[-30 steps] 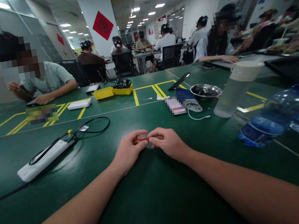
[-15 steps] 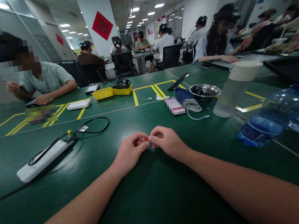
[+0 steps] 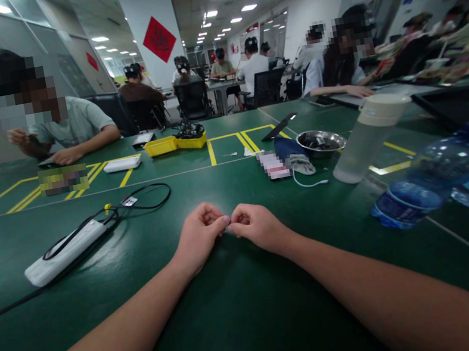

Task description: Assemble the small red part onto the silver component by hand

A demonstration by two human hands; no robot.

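My left hand and my right hand meet just over the green table, straight ahead of me. Both are closed, thumb pressed to fingers, with the fingertips nearly touching. Between them sits a tiny item, mostly hidden by the fingers; only a small dark spot shows there now, and I cannot make out its kind. The other fingers of each hand are curled in.
To the left lies a white power strip with a black cable. A phone, a metal bowl, a frosted bottle and blue plastic water bottles stand right. Yellow trays are farther back. People sit around.
Both hands have turned slightly and shifted a little at the fingertips. The small red-orange bit seen between them before is now covered.
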